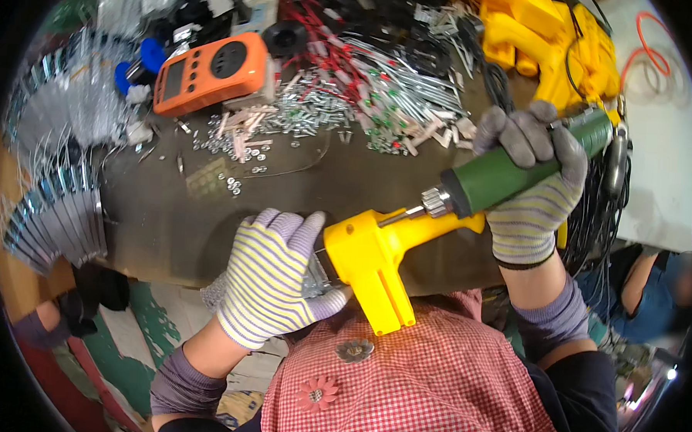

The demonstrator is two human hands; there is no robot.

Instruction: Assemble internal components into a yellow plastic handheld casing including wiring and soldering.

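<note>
Head view: right hand [540,197] wraps driver [483,179], bit [404,216] down-left at housing [367,252], counter's [183,232] near edge; left hand [270,274] half-curled alongside, grip unclear.

Striped yellow-and-purple gloves [266,286], purplish arm cuffs [188,383] and a red-checked apron [431,389] trimmed with two flowers [319,392] are worn with sleeves [589,393] that, dimly seen, appear navy.

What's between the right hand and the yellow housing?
The front of the green driver, then its metal chuck and bit, whose tip appears to meet the yellow housing. Head view shows it.
</note>
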